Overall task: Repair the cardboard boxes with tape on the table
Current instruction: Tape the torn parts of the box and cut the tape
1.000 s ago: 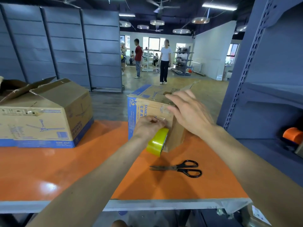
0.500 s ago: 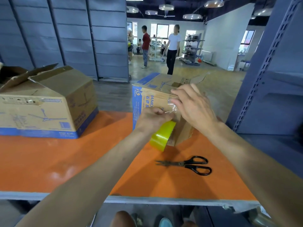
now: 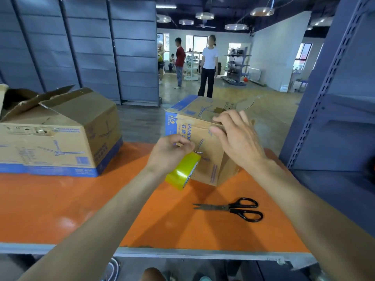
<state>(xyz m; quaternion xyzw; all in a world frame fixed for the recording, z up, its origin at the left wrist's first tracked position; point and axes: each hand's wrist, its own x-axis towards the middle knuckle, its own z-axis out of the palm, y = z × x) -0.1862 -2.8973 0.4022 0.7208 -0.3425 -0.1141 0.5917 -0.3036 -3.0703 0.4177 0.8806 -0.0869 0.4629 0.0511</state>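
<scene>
left hand point(image 3: 170, 153) grips tape roll point(image 3: 180, 173) | right hand point(image 3: 238, 139) flat on box point(image 3: 210, 169) | print: "IAMO"

Scissors point(image 3: 233, 208): black handles, blades together and pointing left, lying flat ahead of me, to my right.
Panels point(image 3: 81, 47): grey, standing in a row behind, on my left.
Rack point(image 3: 324, 88): blue-grey perforated upright, on my right.
People point(image 3: 209, 65): standing far ahead, one in white, one in red.
Lamps point(image 3: 235, 26): round, lit, on the dark ceiling.
</scene>
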